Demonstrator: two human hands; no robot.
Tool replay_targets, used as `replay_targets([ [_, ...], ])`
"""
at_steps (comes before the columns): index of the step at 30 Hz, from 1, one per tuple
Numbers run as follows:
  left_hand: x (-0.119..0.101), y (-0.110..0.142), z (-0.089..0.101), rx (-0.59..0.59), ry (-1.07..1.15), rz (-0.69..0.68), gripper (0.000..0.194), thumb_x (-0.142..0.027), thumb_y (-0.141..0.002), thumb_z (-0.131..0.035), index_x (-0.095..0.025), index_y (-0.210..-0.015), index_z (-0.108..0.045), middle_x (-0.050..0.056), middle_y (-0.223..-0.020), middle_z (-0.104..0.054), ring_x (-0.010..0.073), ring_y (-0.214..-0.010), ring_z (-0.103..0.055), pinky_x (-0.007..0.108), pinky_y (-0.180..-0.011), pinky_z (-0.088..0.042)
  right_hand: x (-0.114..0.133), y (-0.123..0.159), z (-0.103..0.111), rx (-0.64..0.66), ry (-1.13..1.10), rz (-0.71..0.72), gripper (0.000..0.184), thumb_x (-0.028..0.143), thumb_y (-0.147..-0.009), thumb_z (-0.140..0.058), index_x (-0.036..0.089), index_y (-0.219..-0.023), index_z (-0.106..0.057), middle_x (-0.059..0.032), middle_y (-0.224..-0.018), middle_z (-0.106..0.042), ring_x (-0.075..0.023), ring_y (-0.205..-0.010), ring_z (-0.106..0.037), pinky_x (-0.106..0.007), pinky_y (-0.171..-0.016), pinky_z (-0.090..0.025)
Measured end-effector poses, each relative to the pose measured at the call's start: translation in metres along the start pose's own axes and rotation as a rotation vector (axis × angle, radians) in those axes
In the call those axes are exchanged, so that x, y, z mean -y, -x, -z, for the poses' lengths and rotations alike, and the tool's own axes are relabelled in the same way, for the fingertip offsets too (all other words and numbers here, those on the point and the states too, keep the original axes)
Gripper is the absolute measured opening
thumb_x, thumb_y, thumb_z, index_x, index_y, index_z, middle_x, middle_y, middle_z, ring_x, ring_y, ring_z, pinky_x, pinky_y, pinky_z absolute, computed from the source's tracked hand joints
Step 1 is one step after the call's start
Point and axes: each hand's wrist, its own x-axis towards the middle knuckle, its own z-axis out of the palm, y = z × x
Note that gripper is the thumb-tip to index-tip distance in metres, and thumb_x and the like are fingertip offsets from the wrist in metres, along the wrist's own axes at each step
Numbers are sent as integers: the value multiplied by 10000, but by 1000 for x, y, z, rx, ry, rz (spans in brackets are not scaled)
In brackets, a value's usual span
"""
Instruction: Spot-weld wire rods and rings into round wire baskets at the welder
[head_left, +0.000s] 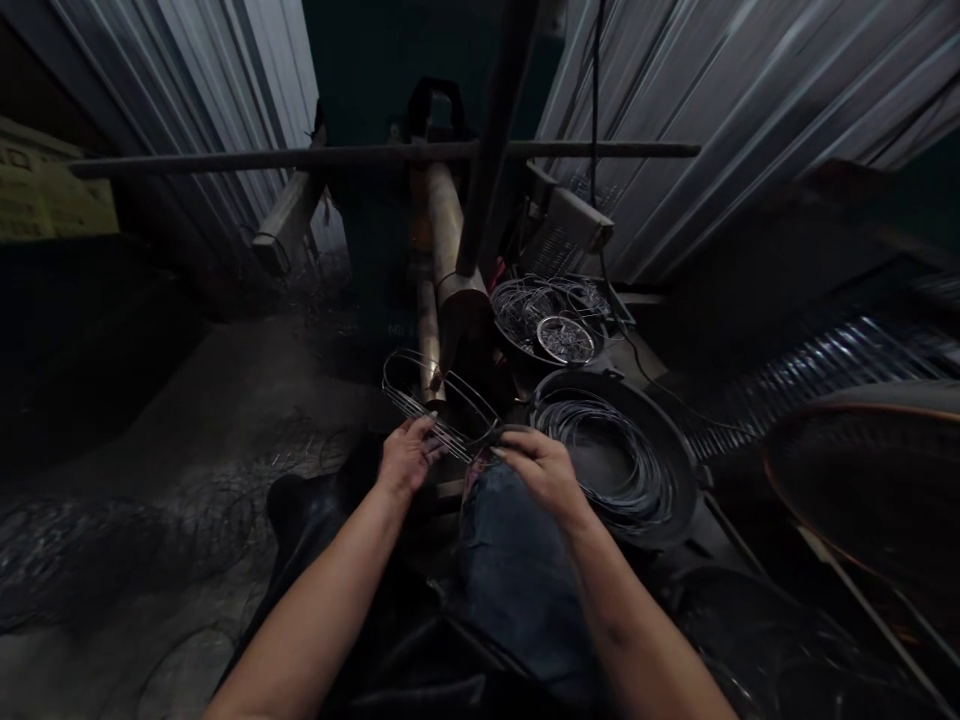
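A wire rack (453, 438), with an oval rim and several parallel bars, is held between my two hands. My left hand (409, 455) pinches its near left side, with the thumb on top. On the right side, my right hand (541, 468) has its fingers closed at the near right end of the rim. The rack's far part lies around or just below the tip of a brass-coloured rod (429, 345); I cannot tell whether they touch. A thicker metal cylinder (448, 230) runs above that rod, out from a dark machine (367, 60).
To the right, a round black basin (686, 465) holds coiled wire rings (645, 480). Behind it, another container holds wire pieces (517, 305) and a small round bowl (592, 345). A long horizontal bar (247, 160) crosses ahead. Wire hoops (217, 510) lie on the left floor.
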Motion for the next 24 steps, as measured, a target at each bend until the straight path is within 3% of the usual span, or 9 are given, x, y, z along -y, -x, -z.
replay_targets([
  [9,-12,12,-3,-75,12,181,236,-364,-829,-533,-132,-872,-548,80,-683,-607,215,-599,-652,307,-532,-525,41,-30,-14,86,109,141,146,244,-782,-561,192,-724,-684,-30,-747,-659,-168,-719,-598,-268,-691,-455],
  [20,-19,-2,-11,-108,85,242,386,-488,-839,-550,-104,-885,-543,85,-656,-610,193,-530,-631,295,-479,-534,63,-67,-30,114,283,67,125,163,-746,-603,176,-664,-697,-26,-675,-664,-164,-650,-592,-254,-622,-423],
  [24,-12,-3,-5,-74,-80,211,467,-542,-845,-514,-82,-920,-554,110,-701,-625,199,-570,-646,303,-519,-540,63,-68,-22,154,243,67,103,192,-752,-617,170,-732,-716,-26,-707,-678,-167,-676,-602,-251,-636,-433],
])
